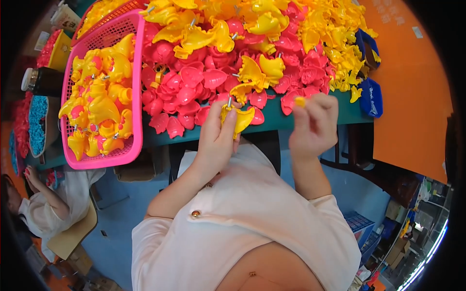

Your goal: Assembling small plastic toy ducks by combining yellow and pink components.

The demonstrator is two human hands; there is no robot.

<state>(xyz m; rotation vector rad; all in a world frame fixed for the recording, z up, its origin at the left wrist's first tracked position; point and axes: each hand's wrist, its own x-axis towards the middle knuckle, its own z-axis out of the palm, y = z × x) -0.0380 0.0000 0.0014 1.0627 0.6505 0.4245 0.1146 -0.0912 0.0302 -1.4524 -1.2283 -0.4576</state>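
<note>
Left forearm point(182, 182) is slanting up and inward from a bent elbow, and I'm seeing the left hand point(214, 131) gripping firmly, thumb pointing up. Right forearm point(311, 177) is standing nearly upright. Right hand point(318, 121) is hovering well apart from the left at about the same level, looking slightly blurred, fingers curling in, thumb and fingertips pinching.
</note>
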